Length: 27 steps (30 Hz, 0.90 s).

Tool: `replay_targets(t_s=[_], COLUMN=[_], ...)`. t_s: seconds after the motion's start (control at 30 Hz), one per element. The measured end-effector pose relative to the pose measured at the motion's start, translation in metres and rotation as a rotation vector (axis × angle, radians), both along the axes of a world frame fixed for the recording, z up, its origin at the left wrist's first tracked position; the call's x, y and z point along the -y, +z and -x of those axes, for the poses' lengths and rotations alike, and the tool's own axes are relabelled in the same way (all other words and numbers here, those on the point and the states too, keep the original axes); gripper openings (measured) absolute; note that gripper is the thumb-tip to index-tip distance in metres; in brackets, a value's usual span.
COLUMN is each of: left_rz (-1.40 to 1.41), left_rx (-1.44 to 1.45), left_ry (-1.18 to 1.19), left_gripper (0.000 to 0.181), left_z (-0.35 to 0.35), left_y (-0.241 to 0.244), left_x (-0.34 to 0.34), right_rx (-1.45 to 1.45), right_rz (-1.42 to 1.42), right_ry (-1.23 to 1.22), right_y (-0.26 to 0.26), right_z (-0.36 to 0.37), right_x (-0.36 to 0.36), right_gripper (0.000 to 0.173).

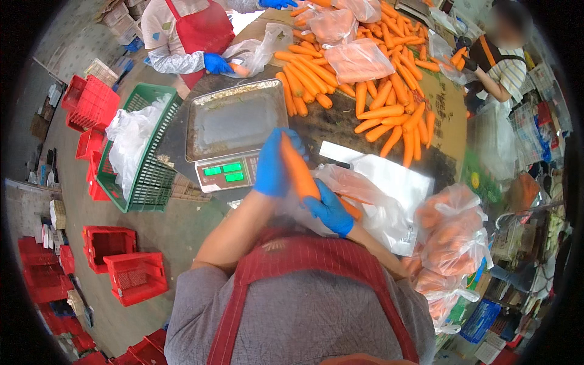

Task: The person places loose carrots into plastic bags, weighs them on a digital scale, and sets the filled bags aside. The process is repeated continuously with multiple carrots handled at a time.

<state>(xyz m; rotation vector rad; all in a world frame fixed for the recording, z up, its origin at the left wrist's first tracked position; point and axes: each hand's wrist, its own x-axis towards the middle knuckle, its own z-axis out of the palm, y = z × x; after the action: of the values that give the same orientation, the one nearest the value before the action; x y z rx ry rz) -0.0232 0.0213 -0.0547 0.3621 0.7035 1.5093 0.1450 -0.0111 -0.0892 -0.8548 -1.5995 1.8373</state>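
Note:
A large carrot [297,166] slants between my two blue-gloved hands in front of my apron. My left hand [273,166] is wrapped around its upper part. Against its lower end press the fingers of my right hand [332,209]. A clear plastic bag [342,175] with carrots inside lies just beyond and beside my right hand; its lower part is partly hidden by that hand. To the right of it, flat white plastic bags [401,175] with printing rest on the table. A digital scale with a bare metal pan [237,121] stands beyond my left hand, its green displays lit.
Loose carrots [394,91] and filled bags [360,59] cover the table's far side. Tied bags of carrots [451,232] are stacked at my right. A green crate [153,169] holding plastic bags stands left, near red crates [137,278]. Two people work across the table.

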Motion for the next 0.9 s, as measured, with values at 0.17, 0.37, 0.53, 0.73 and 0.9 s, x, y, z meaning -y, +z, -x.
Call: replay_targets(t_s=[0.17,0.37,0.53,0.73,0.9], left_rz=[0.05,0.139,0.078,0.082,0.107], left_rx=[-0.084,-0.431,-0.401,-0.44,-0.526], left_ry=[-0.108,-0.118,-0.036,0.027,0.05], left_gripper=[0.052,0.051,0.045,0.047,0.043], left_z=[-0.004,0.003,0.044,0.068,0.115], left_y=[-0.008,-0.018,-0.04,-0.031,-0.049], left_x=[-0.008,-0.011,-0.054,-0.097,-0.154], right_rx=[-0.068,-0.152,-0.19,-0.134,0.018], right_rz=[0.275,0.206,0.221,0.139,0.269], right_ry=[-0.072,-0.078,-0.069,-0.028,0.001], right_y=[0.01,0.003,-0.013,-0.017,-0.008], right_z=[0.016,0.033,0.031,0.008,-0.002], right_x=[-0.021,-0.05,-0.055,-0.061,-0.065], right_gripper=[0.036,0.03,0.031,0.026,0.027])
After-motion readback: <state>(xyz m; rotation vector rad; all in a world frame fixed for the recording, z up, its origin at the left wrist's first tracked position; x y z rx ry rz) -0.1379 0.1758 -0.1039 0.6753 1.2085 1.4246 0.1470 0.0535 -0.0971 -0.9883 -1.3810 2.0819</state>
